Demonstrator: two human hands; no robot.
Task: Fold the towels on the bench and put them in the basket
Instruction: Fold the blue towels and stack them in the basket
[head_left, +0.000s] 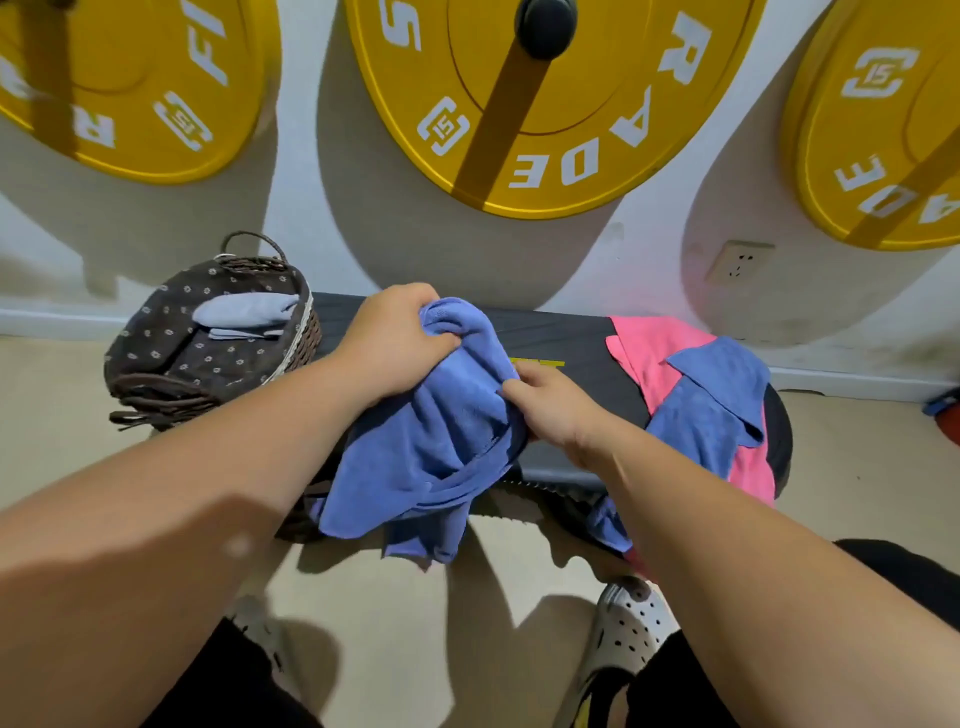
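Centre frame, over a dark gym bench (566, 338), both of the hands I am steering work a crumpled blue towel (441, 457). The left hand (400, 340) clenches a bunched upper corner, and the right hand (558, 410) pinches a fold at the towel's right edge. The cloth hangs from them toward the bottom of the frame, its long axis running top to bottom and its lower end draping past the bench's near edge. I judge it not yet folded; the corners need finding first. The wicker basket (304, 332) sits at upper left, just beside the bench's end, with a pale folded towel (244, 312) inside. It lies left of the hands, the left hand nearer. At right on the bench lie a pink towel (660, 343) and a second blue towel (711, 405) overlapping it, closer to the right hand.
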